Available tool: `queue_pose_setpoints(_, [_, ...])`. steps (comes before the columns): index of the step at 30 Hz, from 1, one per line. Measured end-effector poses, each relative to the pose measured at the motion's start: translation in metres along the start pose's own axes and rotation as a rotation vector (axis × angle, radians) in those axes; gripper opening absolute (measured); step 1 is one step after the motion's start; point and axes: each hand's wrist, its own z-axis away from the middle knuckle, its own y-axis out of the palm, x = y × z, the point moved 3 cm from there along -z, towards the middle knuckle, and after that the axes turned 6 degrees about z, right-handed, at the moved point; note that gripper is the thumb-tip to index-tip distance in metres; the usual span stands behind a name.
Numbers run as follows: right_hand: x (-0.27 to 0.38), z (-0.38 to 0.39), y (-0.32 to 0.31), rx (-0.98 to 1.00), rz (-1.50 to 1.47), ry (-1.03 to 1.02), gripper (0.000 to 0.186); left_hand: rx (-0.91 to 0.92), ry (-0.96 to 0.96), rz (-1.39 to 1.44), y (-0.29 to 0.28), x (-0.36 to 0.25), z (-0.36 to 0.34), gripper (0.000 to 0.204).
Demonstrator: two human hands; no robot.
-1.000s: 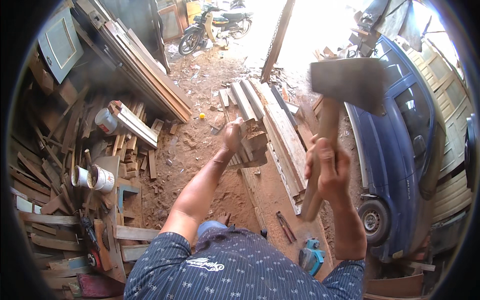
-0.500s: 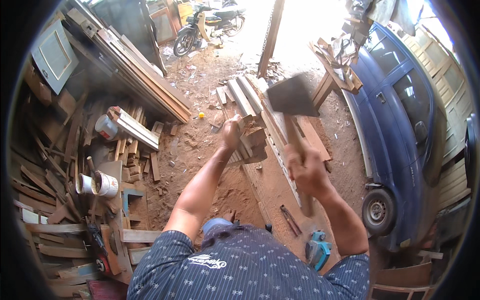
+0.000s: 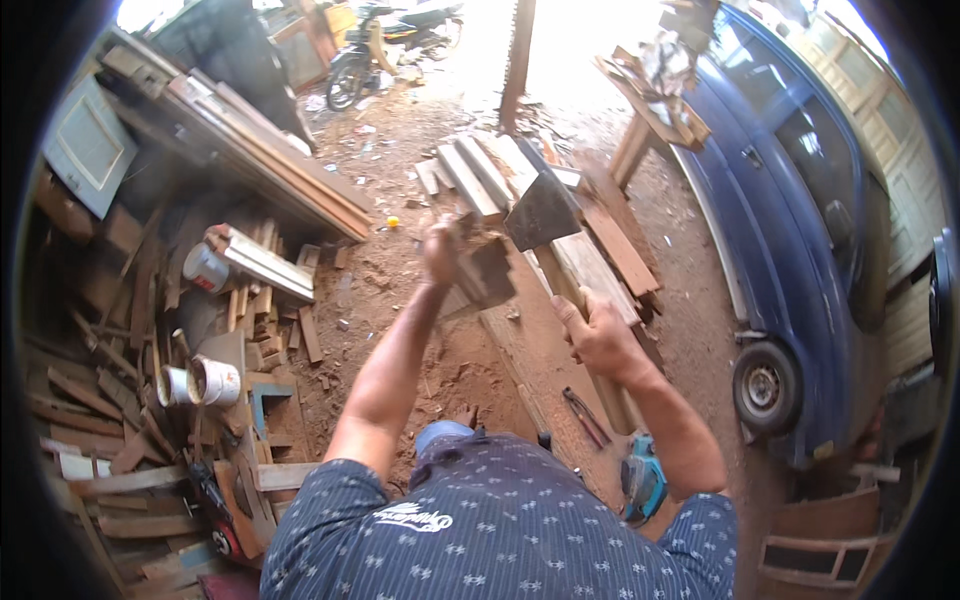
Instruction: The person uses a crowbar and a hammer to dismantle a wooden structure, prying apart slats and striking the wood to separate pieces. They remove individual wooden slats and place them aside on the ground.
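My left hand [image 3: 440, 250] is closed round a piece of wood [image 3: 460, 232], held at a darker, notched wooden piece [image 3: 485, 272] over the plank work surface [image 3: 510, 355]; its exact shape is blurred. My right hand [image 3: 595, 330] grips the wooden handle of an axe, whose broad dark metal head [image 3: 540, 212] is tilted just right of the held wood. Whether the blade touches the wood I cannot tell. Red-handled pliers [image 3: 588, 418] and a teal power planer [image 3: 642, 478] lie on the surface below my right hand.
Stacked boards [image 3: 615, 250] lie beyond the work surface, near a post [image 3: 518, 70]. A blue car [image 3: 770, 230] stands at right. Offcuts [image 3: 95, 390], white buckets [image 3: 210, 382] and leaning planks [image 3: 250, 150] fill the left. A motorbike [image 3: 350, 80] is at the back.
The axe head has swung down and leftward from its raised position toward the wood in my left hand, with my right hand following leftward. The whole view has also shifted slightly.
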Motion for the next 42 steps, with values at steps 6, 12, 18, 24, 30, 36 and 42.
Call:
queue_pose_setpoints(6, [-0.191,0.091,0.019,-0.466,0.142,0.299,0.048,-0.095,-0.142,-0.051,-0.049,-0.033,0.023,0.041])
queue_pose_setpoints(12, [-0.381,0.184,0.064,-0.38,0.161,0.894,0.05,-0.203,-0.302,-0.139,-0.095,-0.073,0.059,0.043])
queue_pose_setpoints(18, [-0.437,0.154,0.084,-0.624,0.088,0.98,0.052,-0.256,-0.36,-0.265,-0.115,-0.091,0.084,0.046])
queue_pose_setpoints(24, [-0.471,0.123,0.065,-0.668,0.192,0.706,0.056,-0.258,-0.391,-0.326,-0.111,-0.088,0.097,0.049])
queue_pose_setpoints(30, [-0.474,0.254,0.011,-0.752,0.327,0.768,0.065,-0.317,-0.342,-0.385,-0.144,-0.119,0.123,0.052])
queue_pose_setpoints(36, [-0.546,0.356,0.046,-0.497,-0.193,0.762,0.057,-0.352,-0.327,-0.327,-0.132,-0.116,0.12,0.056])
queue_pose_setpoints(42, [-0.574,0.408,0.011,-0.326,-0.066,0.662,0.05,-0.4,-0.316,-0.361,-0.139,-0.128,0.138,0.059])
